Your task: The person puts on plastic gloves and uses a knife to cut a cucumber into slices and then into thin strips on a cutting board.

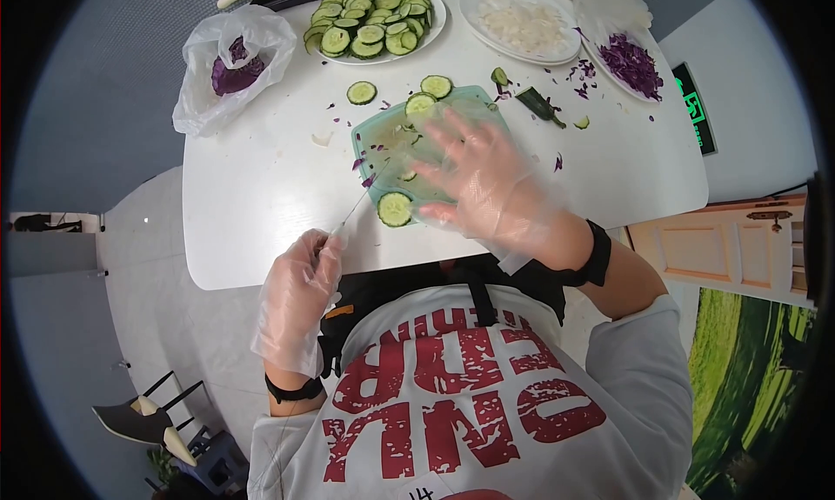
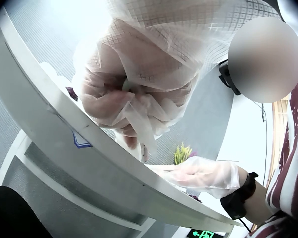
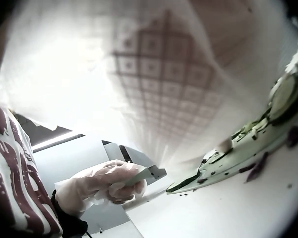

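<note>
A translucent pale-green plastic cutting board, strewn with green cucumber slices and purple cabbage scraps, is lying near the front edge of the white table. It is being covered by the gloved right hand, fingers spread flat. A thin-bladed knife is being gripped by the curled, gloved left hand, its tip resting at the board's near-left edge.

From my head, the camera looks steeply down on the white table. My wrist cameras sit close, at the table's near edge, each catching my opposite hand.
</note>
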### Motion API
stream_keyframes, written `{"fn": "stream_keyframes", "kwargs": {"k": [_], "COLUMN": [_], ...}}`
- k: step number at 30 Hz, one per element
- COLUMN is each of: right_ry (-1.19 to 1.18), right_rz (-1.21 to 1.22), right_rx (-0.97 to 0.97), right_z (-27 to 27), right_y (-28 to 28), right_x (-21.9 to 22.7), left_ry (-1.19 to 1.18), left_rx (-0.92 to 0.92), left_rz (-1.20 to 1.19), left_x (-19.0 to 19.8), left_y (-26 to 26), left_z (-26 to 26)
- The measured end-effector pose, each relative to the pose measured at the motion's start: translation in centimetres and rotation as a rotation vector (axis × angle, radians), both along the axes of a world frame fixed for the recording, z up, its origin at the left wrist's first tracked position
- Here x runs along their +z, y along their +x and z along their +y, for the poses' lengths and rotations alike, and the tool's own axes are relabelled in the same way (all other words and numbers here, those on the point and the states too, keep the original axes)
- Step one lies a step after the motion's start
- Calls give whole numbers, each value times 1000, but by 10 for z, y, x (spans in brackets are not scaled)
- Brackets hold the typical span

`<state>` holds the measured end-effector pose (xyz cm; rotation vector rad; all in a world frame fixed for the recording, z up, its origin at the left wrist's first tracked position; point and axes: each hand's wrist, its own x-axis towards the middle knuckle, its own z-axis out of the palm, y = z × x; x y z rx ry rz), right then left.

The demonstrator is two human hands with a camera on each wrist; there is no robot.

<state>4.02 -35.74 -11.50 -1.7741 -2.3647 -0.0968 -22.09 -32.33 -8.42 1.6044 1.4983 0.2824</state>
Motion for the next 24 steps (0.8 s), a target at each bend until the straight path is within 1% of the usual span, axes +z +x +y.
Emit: {"fn": "stream_keyframes", "kwargs": {"k": [1,3,7,9,10,12,16,18,19,21,24], "right_ry": [0,-33,-55,5,4,-48,41,17,17,42,89], "right_rz": [-1,30,22,-46,-43,-70,-21,129,130,246,277], "right_rx": [0,145,143,38,39,-107,-110,66,66,142,116], "right_z": [0,0,0,2,4,6,3,-2,-3,-4,-2], "right_y": [1,4,3,4,5,7,2,-1,-5,-14,-19], "right_x": [2,5,-3,-5,-5,-4,6,11,9,3,-2], "left_ry": [10,18,2,9,2,-3,30,27,19,12,29], "left_rx": [-12,-25,-18,-14,-9,-7,-4,-4,-1,-2,-18], "left_rz": [3,5,8,11,10,8,20,15,6,-1,3], "left_x": [-3,-4,0,1,2,1,-3,-4,-5,-3,1], "left_y": [-2,-2,2,2,3,3,1,1,2,4,8], "left_z": [1,1,2,2,2,2,3,3,4,5,4]}}
